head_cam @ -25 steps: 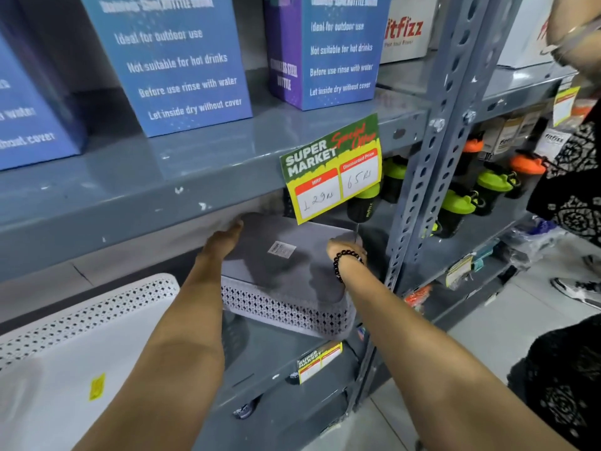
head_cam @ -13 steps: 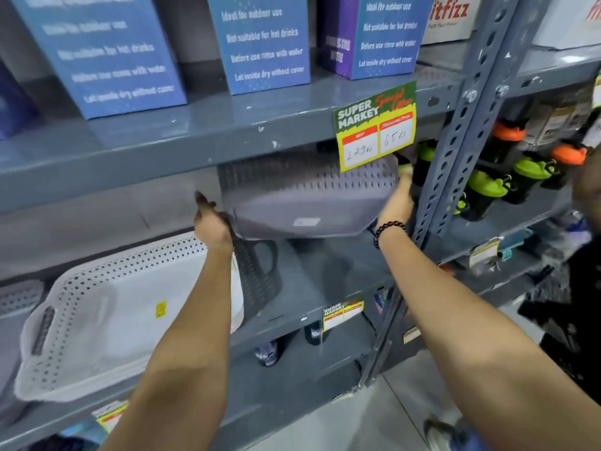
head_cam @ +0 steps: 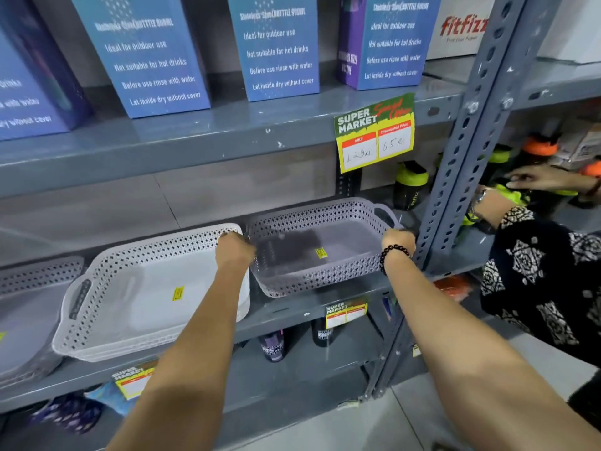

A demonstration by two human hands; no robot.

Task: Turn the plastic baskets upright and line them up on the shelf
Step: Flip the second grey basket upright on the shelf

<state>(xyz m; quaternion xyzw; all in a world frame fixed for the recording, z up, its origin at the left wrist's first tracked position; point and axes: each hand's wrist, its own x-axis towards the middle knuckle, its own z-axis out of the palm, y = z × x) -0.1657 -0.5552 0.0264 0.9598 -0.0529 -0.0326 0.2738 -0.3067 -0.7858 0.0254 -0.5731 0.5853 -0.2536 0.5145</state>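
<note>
Grey basket: a grey rectangular plastic basket with perforated walls and loop handles [head_cam: 320, 247] sits upright, open side up, on the grey metal shelf [head_cam: 292, 309], at its right end, close to the slotted grey upright post [head_cam: 455, 177]. A small yellow sticker lies on its floor.
Left hand: the left hand [head_cam: 234, 250] is closed over the left rim of the grey basket, between it and the white one.
Right hand: the right hand [head_cam: 397, 239], with a black bead bracelet [head_cam: 392, 253] on the wrist, is clamped on the right end of the grey basket, by its handle.
White basket: a white perforated plastic basket with side handles [head_cam: 146, 294] stands upright just left of the grey one, apparently the top of a nested stack, its front edge overhanging the shelf lip. Whether the two baskets touch is hidden by the left hand.
Far-left basket: another pale basket [head_cam: 29, 314] shows partly at the left edge, upright.
Price tag: a green and yellow supermarket price card [head_cam: 374, 133] hangs from the shelf above, over the grey basket's back right corner.
Upper shelf: blue printed cartons [head_cam: 146, 56] stand in a row.
Beyond the post: dark bottles with green and orange caps [head_cam: 410, 183]; another person's hand [head_cam: 536, 180] reaches among them, in a black and white patterned sleeve [head_cam: 546, 265].
</note>
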